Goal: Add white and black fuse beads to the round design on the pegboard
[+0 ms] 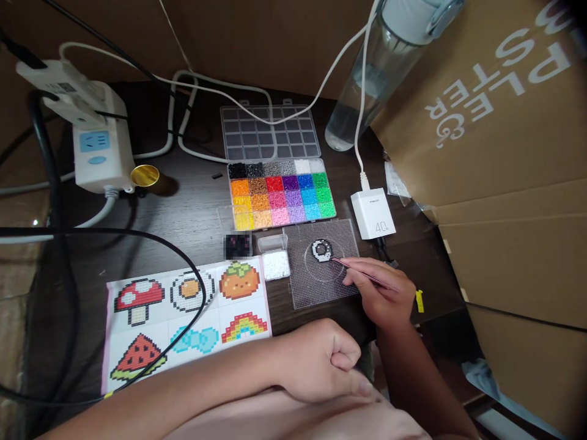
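Observation:
My right hand (387, 290) pinches pink tweezers (364, 274). Their tips touch the lower right edge of a small ring of black, white and grey beads (316, 252). This beadwork sits on a clear square pegboard (300, 290) marked with a circle. My left hand (323, 360) is closed in a fist close to my body, below the pegboard, with nothing seen in it. Left of the pegboard lies an open little box of white beads (276, 266). A printed pattern sheet (160, 327) shows a mushroom, an egg, a watermelon and a rainbow, partly covered by my left forearm.
Behind the pegboard lies a bead case (284, 195) sorted by colour, its lid (270, 131) folded back. A white charger (373, 212), a water bottle (376, 79) and cardboard (495, 201) stand right. Left are a power strip (103, 140), a gold-topped container (145, 177) and a black cable (183, 250).

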`<act>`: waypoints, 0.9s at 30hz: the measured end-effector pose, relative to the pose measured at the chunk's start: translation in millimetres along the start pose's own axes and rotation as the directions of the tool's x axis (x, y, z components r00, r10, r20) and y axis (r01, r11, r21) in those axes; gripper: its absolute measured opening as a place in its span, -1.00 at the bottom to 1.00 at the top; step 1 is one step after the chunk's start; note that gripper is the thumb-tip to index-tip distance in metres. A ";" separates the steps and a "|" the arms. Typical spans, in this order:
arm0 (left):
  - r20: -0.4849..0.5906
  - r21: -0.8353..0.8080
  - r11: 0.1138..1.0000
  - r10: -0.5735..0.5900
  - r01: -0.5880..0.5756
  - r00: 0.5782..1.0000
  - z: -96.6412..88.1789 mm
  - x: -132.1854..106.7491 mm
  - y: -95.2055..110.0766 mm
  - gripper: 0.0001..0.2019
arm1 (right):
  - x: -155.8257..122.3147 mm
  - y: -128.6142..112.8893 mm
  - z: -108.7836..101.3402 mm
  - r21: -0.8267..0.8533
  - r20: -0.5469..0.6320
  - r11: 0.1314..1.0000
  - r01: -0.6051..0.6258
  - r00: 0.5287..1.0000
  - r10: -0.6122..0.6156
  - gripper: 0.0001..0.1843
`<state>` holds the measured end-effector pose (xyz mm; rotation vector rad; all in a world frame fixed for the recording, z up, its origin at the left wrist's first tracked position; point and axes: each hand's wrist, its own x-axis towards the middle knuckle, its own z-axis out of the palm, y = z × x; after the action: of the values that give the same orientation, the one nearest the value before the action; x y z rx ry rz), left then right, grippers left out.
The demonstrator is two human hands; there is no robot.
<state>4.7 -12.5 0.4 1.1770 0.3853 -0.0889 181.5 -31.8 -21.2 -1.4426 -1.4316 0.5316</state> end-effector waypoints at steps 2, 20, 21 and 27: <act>0.002 0.000 1.000 -0.002 0.002 1.000 0.4 0.3 0.3 -0.40 | -0.1 0.1 -0.1 0.007 0.005 1.000 -0.003 1.000 0.003 -0.73; 0.005 -0.019 0.999 -0.027 0.028 1.000 -0.4 0.9 -0.5 -0.37 | 0.7 -0.7 0.4 0.020 -0.028 0.999 -0.037 0.999 0.038 -0.74; 0.004 -0.018 1.000 -0.025 0.025 1.000 -0.4 0.8 -0.6 -0.37 | 1.0 -0.7 0.4 0.019 -0.029 0.999 -0.041 0.999 0.042 -0.74; 0.016 0.000 0.999 -0.037 0.037 0.999 -0.5 -0.5 0.8 -0.37 | 1.8 -0.8 1.1 0.008 -0.031 0.999 -0.048 0.998 0.048 -0.74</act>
<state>4.3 -11.8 1.1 1.1680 0.3929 -0.1309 180.5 -29.9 -20.4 -1.4769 -1.3723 0.5415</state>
